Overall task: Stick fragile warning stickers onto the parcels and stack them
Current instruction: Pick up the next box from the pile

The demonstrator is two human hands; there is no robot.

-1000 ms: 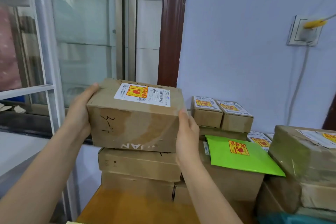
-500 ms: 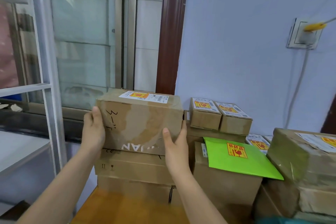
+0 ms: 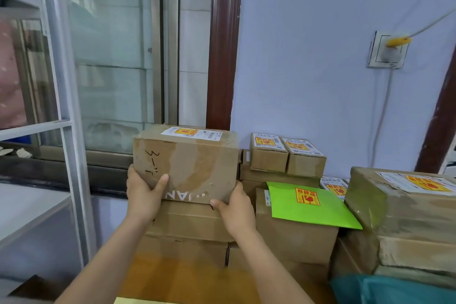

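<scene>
Stickered cardboard parcel (image 3: 186, 164) set atop left stack (image 3: 190, 223), apparently seated. Left hand (image 3: 143, 195) and right hand (image 3: 235, 210) gripping lower front corners, thumbs on front face, probably squaring it.

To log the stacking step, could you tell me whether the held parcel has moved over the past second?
Yes. The parcel has come down onto the carton stack beneath it.
</scene>
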